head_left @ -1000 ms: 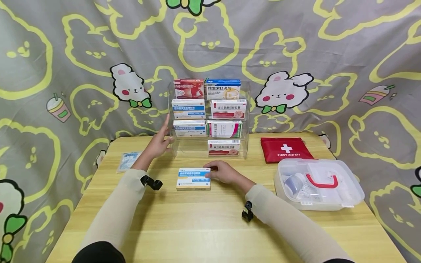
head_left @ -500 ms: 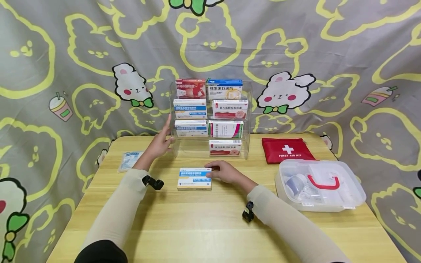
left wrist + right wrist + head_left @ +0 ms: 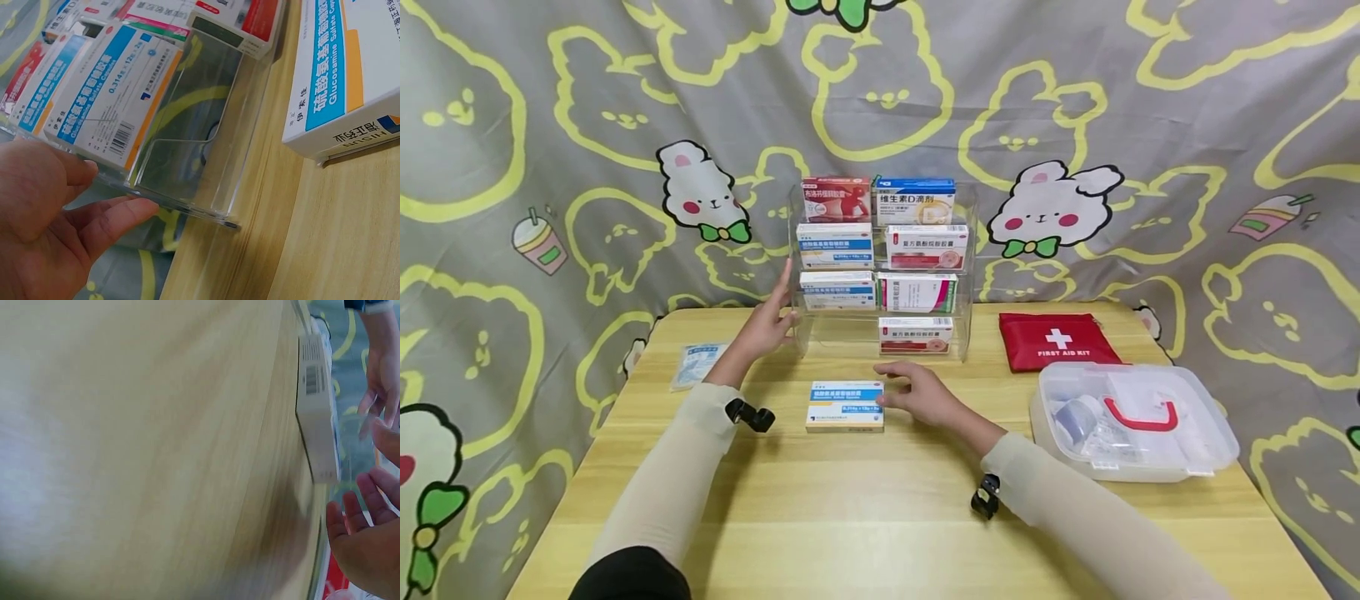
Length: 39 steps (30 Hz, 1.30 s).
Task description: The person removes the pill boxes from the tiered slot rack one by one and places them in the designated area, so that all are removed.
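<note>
A white, blue and orange medicine box [image 3: 846,408] lies flat on the table in front of a clear tiered display rack [image 3: 835,333]. Just right of that box is my right hand [image 3: 925,398], fingers spread and gripping nothing; whether its thumb touches the box's edge I cannot tell. The right wrist view shows the same box [image 3: 317,412] side-on, the fingers [image 3: 374,499] near one end. My left hand [image 3: 765,325] rests along the rack's left side with extended fingers. In the left wrist view, thumb and fingers [image 3: 119,219] lie at the rack's edge.
Several medicine boxes stand in the rack, among them a red one [image 3: 837,200] and a blue-topped one [image 3: 915,202]. To the right are a red first aid pouch [image 3: 1058,342] and a clear lidded box [image 3: 1135,425] with a red handle. A small packet [image 3: 697,365] lies left.
My right hand has loosened from the medicine box, its fingers spreading and the wrist shifting slightly right. The box stays in place. The left hand holds its position at the rack.
</note>
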Tool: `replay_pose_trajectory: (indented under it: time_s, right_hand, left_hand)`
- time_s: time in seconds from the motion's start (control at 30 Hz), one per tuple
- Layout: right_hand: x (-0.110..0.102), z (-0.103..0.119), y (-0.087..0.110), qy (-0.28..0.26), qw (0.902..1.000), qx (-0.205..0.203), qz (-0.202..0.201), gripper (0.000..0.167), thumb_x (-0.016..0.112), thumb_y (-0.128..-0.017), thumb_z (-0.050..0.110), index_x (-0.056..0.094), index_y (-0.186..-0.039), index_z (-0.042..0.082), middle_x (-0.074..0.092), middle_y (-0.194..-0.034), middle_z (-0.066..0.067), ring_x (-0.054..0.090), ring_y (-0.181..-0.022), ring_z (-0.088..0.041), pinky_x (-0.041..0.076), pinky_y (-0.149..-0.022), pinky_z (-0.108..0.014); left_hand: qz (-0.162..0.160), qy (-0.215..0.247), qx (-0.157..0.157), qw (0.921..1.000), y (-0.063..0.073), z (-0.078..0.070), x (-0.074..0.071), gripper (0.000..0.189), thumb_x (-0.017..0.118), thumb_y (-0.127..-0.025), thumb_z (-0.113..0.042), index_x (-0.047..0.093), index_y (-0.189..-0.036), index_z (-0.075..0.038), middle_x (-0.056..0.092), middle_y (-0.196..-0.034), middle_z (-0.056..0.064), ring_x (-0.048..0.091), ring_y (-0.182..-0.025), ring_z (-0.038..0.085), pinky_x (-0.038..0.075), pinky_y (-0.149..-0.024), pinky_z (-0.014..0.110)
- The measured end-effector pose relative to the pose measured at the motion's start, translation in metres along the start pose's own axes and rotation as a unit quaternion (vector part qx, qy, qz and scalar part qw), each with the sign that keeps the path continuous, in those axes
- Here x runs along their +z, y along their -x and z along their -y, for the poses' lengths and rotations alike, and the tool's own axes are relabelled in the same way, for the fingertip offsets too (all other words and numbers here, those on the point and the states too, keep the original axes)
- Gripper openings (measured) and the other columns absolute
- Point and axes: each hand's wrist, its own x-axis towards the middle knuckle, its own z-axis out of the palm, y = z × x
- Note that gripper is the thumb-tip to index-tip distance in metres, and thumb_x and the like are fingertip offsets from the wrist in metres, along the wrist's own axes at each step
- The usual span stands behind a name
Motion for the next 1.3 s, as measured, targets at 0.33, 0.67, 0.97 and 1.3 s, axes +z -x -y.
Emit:
replay_pose_trajectory:
  time_s: [0.33, 0.67, 0.97, 1.3]
  right_hand:
    - [0.015, 0.012, 0.023, 0.073, 0.9968, -0.034, 0.005, 0.061, 0.085, -0.087, 0.022, 0.063, -0.143, 0.013, 0.058, -0.146, -0.006, 0.049, -0.138, -0.03, 0.043, -0.114, -0.05]
    - [0.023, 0.007, 0.027, 0.11, 0.9917, -0.067, 0.004, 0.047, 0.084, -0.089, 0.014, 0.069, -0.133, 0.011, 0.062, -0.14, -0.004, 0.05, -0.135, -0.027, 0.041, -0.115, -0.05]
    - [0.025, 0.009, 0.021, 0.127, 0.9903, -0.057, -0.004, 0.04, 0.083, -0.089, 0.013, 0.073, -0.127, 0.012, 0.065, -0.131, -0.001, 0.052, -0.13, -0.025, 0.044, -0.113, -0.046]
    - [0.024, 0.007, 0.008, 0.114, 0.9925, -0.043, 0.005, 0.041, 0.085, -0.087, 0.013, 0.073, -0.126, 0.013, 0.066, -0.132, -0.001, 0.054, -0.132, -0.026, 0.041, -0.116, -0.046]
  left_hand:
    - [0.0, -0.003, -0.004, 1.0, 0.001, 0.0, 0.0, 0.096, 0.044, -0.109, 0.0, -0.012, -0.153, -0.065, 0.016, -0.167, 0.028, 0.054, -0.13, 0.05, 0.061, -0.081, 0.058]
    - [0.009, 0.008, 0.0, 0.9999, 0.001, 0.002, -0.001, 0.096, 0.042, -0.109, -0.001, -0.014, -0.154, -0.065, 0.016, -0.166, 0.031, 0.053, -0.13, 0.053, 0.06, -0.081, 0.061]
    - [0.013, 0.017, -0.003, 0.9998, 0.001, 0.003, -0.001, 0.095, 0.043, -0.11, -0.002, -0.014, -0.155, -0.062, 0.015, -0.166, 0.032, 0.053, -0.13, 0.052, 0.059, -0.082, 0.062]
    - [0.015, 0.021, -0.003, 0.9997, 0.0, 0.004, 0.0, 0.096, 0.044, -0.109, -0.002, -0.013, -0.154, -0.064, 0.014, -0.167, 0.031, 0.051, -0.132, 0.052, 0.06, -0.082, 0.059]
